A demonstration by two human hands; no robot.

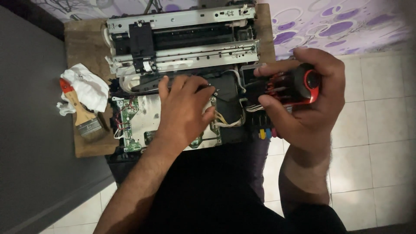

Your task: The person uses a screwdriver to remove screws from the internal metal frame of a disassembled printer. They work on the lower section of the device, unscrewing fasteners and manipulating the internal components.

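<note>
Printer [182, 47], stripped of its cover, sits on a wooden surface [84, 41] at about 12 o'clock from the person, its metal rails and black carriage exposed above a green circuit board [130, 125]. Left hand [184, 110] rests palm down on the printer's middle, fingers curled and fingertips touching the black frame just above the board, gripping nothing that can be seen. Right hand [303, 93], at 3 o'clock from the printer, is wrapped around a red and black tool [297, 84], held just beside the printer's right edge. At 9 o'clock lie a white cloth [89, 86] and a paintbrush [80, 110], touching.
</note>
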